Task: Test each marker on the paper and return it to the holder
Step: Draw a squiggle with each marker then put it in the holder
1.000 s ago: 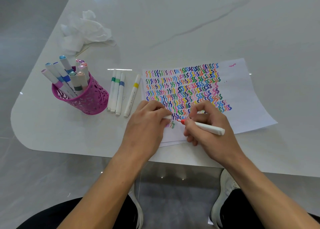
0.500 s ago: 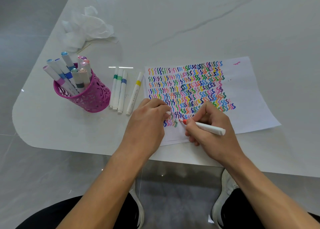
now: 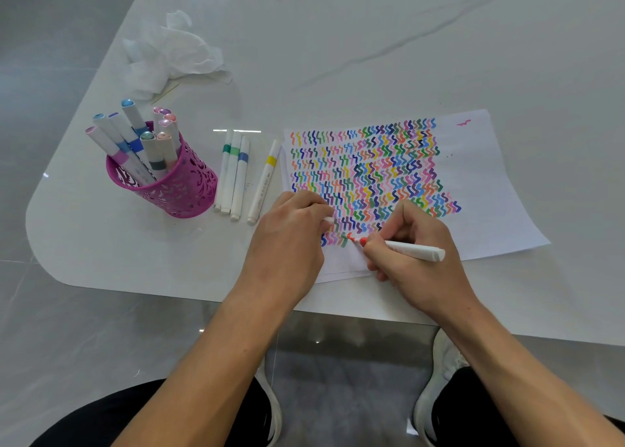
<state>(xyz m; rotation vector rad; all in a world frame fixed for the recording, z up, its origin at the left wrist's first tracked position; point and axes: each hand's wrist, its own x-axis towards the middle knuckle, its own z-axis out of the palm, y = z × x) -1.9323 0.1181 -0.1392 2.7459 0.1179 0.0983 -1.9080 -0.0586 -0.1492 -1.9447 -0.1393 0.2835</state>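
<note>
Right now the right hand pinches the orange-red marker between thumb and curled fingers. It has a smooth white cylindrical barrel with a flat-cut rear end, lies at a shallow angle, and its nib touches the paper at the bottom row of squiggles. The left hand rests knuckles-up on the sheet's near-left corner with its fingers curled, and a short white cap is pinched at the fingertips. The paper is a thin white sheet, slightly skewed, lying flat on the table, a glossy white slab with grey marble veining and a rounded corner. The sheet is densely covered in rows of multicolour zigzag strokes. The holder is a magenta round cup with perforated lace-pattern walls, well left of the paper, tilted and packed with capped markers whose white barrels have domed pastel ends. Between the holder and the paper lie three loose markers side by side and touching, banded green, green and blue. A yellow-band marker lies just beside the paper's left edge. A crumpled white tissue, soft and wrinkled, sits behind the holder. White sneakers show on the grey polished floor below the table edge.
</note>
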